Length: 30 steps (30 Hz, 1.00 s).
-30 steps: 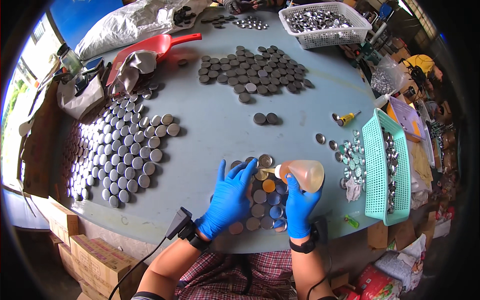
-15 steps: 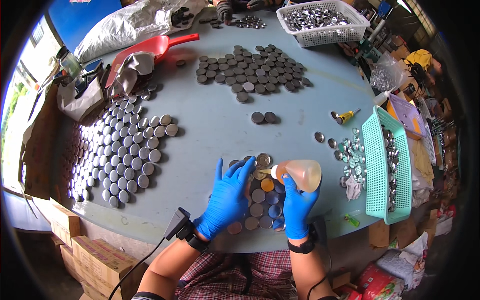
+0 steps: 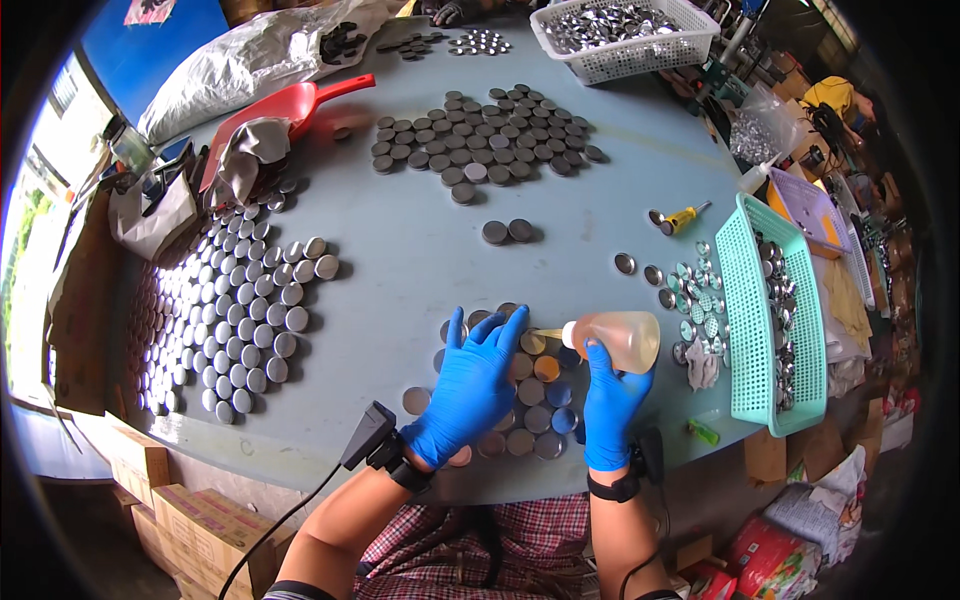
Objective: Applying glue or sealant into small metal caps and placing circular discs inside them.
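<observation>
My right hand (image 3: 612,410), in a blue glove, is closed round a squeeze bottle (image 3: 625,340) of amber liquid. The bottle lies tilted on its side, its thin nozzle pointing left at the fingertips of my left hand (image 3: 470,385). That hand, also blue-gloved, hovers over a cluster of round metal caps (image 3: 535,418). Its little finger is raised and its other fingers curl together; whatever they pinch is hidden behind them. One cap in the cluster holds an orange-yellow disc (image 3: 546,368); several others look bluish or grey.
Grey discs spread across the left (image 3: 235,330) and far middle (image 3: 480,140) of the table. A red dustpan (image 3: 290,105) lies far left. At right stand a green basket (image 3: 745,320) and a yellow-handled screwdriver (image 3: 683,219); a white basket (image 3: 640,65) is behind. Another person's gloved hand (image 3: 447,13) shows at the far edge.
My right hand and the bottle have shifted slightly right. My left hand has moved a little right and down, uncovering more of the caps at its left. The whole view has shifted slightly.
</observation>
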### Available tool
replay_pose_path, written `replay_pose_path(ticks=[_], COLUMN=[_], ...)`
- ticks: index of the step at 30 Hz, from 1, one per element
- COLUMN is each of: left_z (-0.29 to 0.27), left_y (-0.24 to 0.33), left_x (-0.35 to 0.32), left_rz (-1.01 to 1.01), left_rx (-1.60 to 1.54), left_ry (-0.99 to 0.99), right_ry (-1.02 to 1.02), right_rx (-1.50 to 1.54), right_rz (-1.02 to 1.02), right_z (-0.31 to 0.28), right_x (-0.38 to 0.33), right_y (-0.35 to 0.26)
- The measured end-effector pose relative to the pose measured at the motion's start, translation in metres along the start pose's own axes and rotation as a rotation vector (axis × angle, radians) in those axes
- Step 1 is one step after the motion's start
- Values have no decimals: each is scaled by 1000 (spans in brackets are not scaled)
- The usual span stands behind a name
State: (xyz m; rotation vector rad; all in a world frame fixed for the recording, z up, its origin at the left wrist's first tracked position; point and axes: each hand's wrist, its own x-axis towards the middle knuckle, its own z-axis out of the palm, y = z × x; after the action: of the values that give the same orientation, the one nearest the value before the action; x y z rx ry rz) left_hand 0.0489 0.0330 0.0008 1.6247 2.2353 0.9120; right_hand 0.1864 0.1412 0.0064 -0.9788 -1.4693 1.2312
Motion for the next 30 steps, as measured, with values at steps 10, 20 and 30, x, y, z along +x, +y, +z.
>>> replay_pose_path(ticks=[10,20,30], left_z=[5,4,4], left_y=[-2,-3,-2], left_x=[0,-1,-2], left_rz=[-1,-8,31], left_rx=[31,8,-7], left_ry=[-19,-23,20], right_ry=[9,39,-31], right_rx=[-172,-197,-157], right_rz=[-128,-180,-168], right_z=[-15,-5,-4], right_x=[-13,3,-10], right_y=[-3,2,-1])
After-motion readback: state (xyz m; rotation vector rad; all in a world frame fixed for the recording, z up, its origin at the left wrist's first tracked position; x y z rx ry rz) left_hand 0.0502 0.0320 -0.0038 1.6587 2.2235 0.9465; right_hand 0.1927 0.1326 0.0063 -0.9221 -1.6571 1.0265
